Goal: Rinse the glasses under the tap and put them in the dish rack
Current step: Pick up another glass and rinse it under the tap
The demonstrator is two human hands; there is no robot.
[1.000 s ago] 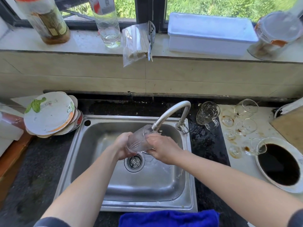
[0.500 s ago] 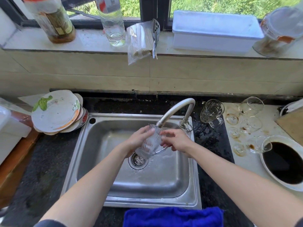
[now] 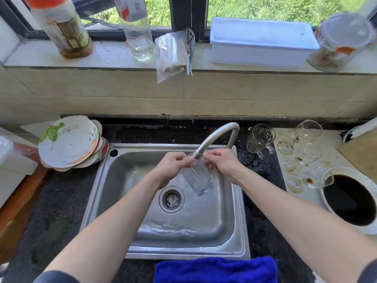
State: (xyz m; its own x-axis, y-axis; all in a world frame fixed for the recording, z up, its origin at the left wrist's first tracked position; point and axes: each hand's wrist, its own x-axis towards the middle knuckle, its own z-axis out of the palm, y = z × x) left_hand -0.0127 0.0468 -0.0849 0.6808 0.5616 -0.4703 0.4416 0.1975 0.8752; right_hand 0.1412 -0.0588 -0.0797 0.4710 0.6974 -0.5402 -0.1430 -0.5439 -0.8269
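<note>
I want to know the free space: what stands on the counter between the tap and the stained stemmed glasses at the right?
In the head view, one clear glass mug with a handle stands between the tap and the stemmed glasses.

Sunlit beige tiled wall (image 3: 122, 94) beneath a dark-framed window (image 3: 184, 15).

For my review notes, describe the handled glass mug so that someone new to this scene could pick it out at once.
Start at the steel sink and follow the tap to its base at the back right corner. Just right of it, on the dark counter, stands the mug. Unlike the stained stemmed glasses further right on the pale surface, it has a side handle and patterned walls.
</note>
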